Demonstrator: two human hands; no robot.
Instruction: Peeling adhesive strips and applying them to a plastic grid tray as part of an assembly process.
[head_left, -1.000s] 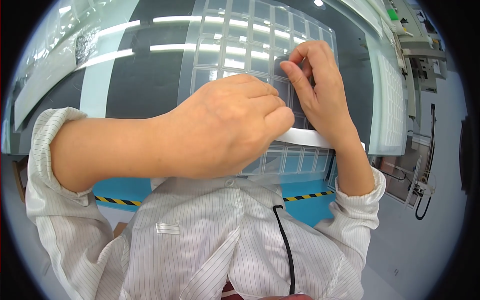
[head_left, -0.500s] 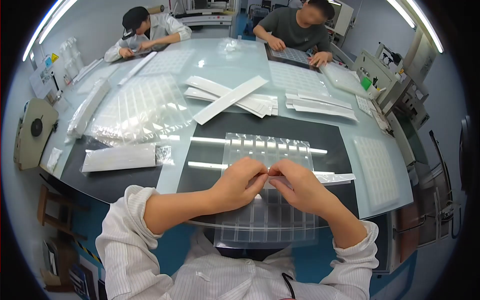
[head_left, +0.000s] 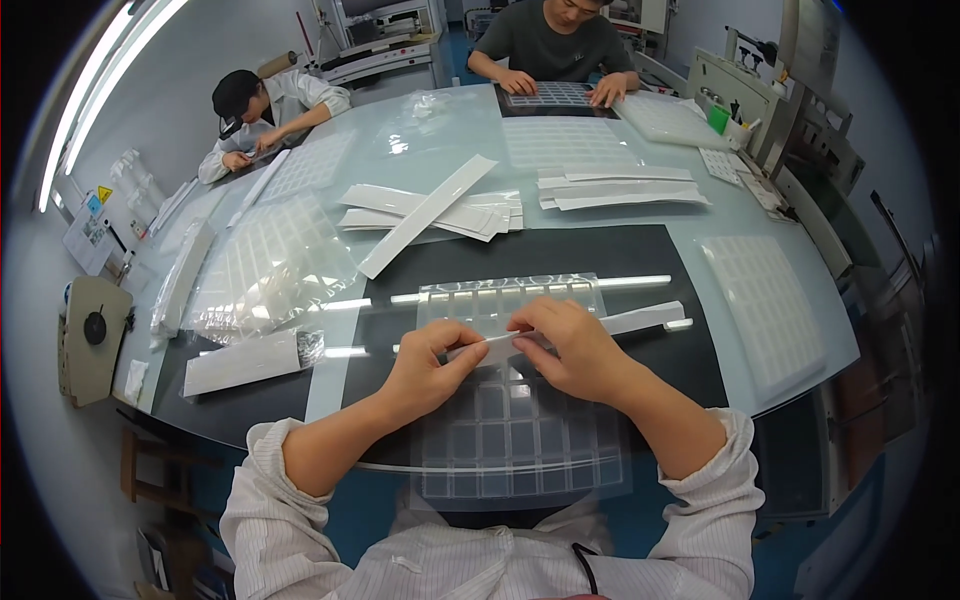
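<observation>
Pinching a thin white strip (head_left: pixel 600 327) between both hands, the person works over a clear gridded tray (head_left: pixel 520 420) lying on the dark mat (head_left: pixel 660 260) of the glass worktop (head_left: pixel 800 240). Left hand (head_left: pixel 430 365): grip narrow, thumb and fingertips closed on the strip's near end. Right hand (head_left: pixel 570 345): grip likewise closed on the strip just beside the left, fingers curled over it.

Step in hand, by my reading: handling one end of the strip, perhaps separating or peeling a layer; which, cannot tell, the fingers hide the spot.

Strip's long axis runs left to right across the worktop, tilted slightly upward toward the right; free end points right and lies on the mat well past the right hand. It sits above the tray's middle rows.

Next move likely calls for a fine, steady pull along that axis while the other hand anchors, keeping the strip flat.

Nearby: loose white strips (head_left: pixel 440 210) piled farther up; bagged tray (head_left: pixel 270 265) at left. Two other people work at the far edge.
</observation>
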